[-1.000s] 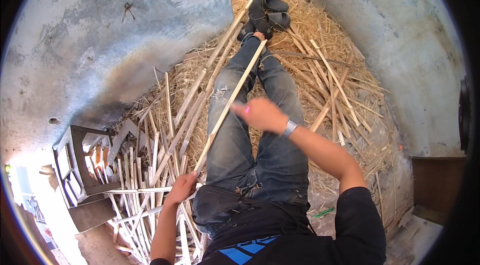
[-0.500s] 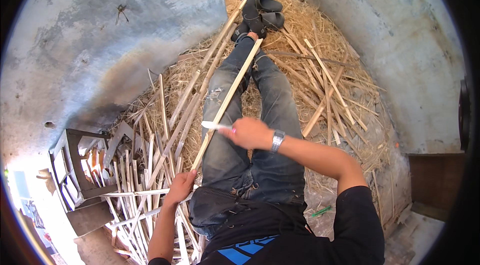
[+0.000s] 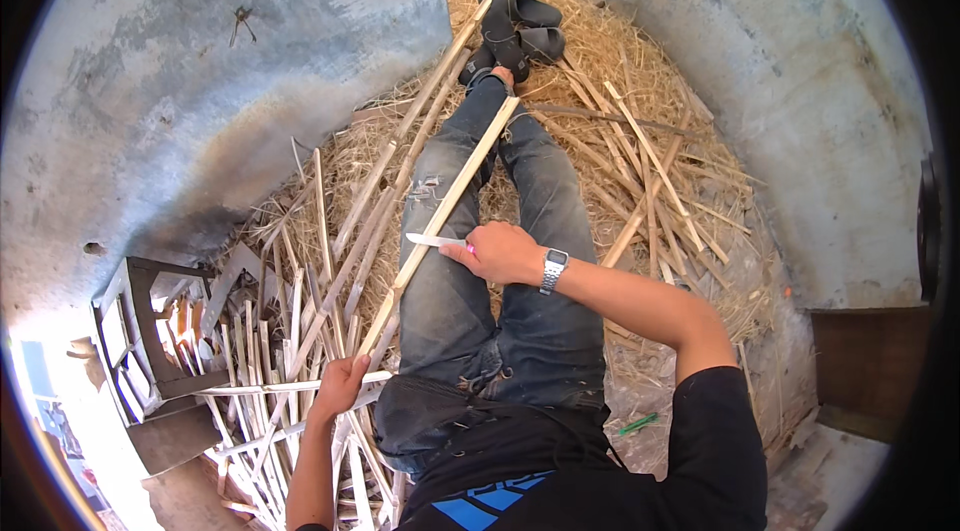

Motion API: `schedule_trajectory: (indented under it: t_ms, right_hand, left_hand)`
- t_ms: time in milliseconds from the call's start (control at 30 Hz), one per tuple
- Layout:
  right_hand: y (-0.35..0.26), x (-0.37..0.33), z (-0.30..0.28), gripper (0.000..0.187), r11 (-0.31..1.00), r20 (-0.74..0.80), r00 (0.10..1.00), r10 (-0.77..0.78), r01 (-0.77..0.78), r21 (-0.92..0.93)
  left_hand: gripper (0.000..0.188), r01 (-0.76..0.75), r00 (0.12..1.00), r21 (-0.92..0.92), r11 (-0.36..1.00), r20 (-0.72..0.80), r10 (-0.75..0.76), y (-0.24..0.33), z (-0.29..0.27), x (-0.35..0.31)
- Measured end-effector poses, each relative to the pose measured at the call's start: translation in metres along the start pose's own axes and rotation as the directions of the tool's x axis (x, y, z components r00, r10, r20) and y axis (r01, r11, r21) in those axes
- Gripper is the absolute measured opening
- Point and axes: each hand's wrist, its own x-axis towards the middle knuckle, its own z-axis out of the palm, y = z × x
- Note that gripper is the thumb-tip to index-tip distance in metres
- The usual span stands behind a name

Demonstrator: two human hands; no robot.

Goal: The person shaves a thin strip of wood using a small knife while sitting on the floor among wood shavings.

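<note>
A long, pale split strip of wood or bamboo (image 3: 460, 183) slants across my outstretched legs, its far end over the shins. My left hand (image 3: 342, 386) is closed around its near end, beside my left hip. In my right hand (image 3: 503, 253), above the thighs, is a small knife. The pale knife blade (image 3: 432, 240) lies across the strip around its middle, pointing left. A bit of pink shows at the right hand's fingers; most of the knife's handle is hidden inside the grip.
Many split strips (image 3: 270, 356) are heaped at my left, beside a dark metal frame (image 3: 150, 331). More strips (image 3: 640, 181) lie on straw (image 3: 585, 26) to the right. Dark clogs (image 3: 540, 26) are near my feet. Weathered walls (image 3: 320, 21) rise on both sides. A green object (image 3: 638, 424) lies right.
My left hand has drawn back toward me and left, and the strip has slid with it. The right hand and knife have shifted slightly farther away along the strip.
</note>
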Motion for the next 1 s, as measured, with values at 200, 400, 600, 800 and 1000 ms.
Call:
schedule_trajectory:
  t_ms: [200,400,600,800,1000]
  right_hand:
    - [0.142,0.051,-0.084,0.081,0.933,-0.500,0.788,0.359,-0.327,0.154]
    - [0.031,0.027,-0.039,0.073,0.999,-0.322,0.946,0.038,-0.034,0.017]
    - [0.088,0.046,-0.008,0.079,0.982,-0.382,0.923,0.038,-0.105,-0.154]
    - [0.098,0.049,-0.089,0.091,0.954,-0.438,0.848,0.299,-0.260,0.148]
    - [0.017,0.007,-0.021,0.069,0.981,-0.087,0.995,-0.057,0.040,-0.188]
  left_hand:
    - [0.061,0.028,0.995,-0.156,0.987,0.099,-0.013,-0.015,-0.007,-0.004]
    - [0.061,0.080,0.988,-0.277,0.958,0.149,-0.039,-0.020,0.002,0.000]
    - [0.060,0.213,0.940,-0.431,0.877,0.334,-0.065,-0.013,-0.016,0.001]
    - [0.057,0.176,0.954,-0.406,0.897,0.297,-0.053,-0.001,-0.006,0.004]
    - [0.058,0.166,0.960,-0.409,0.897,0.273,-0.054,-0.020,-0.006,-0.005]
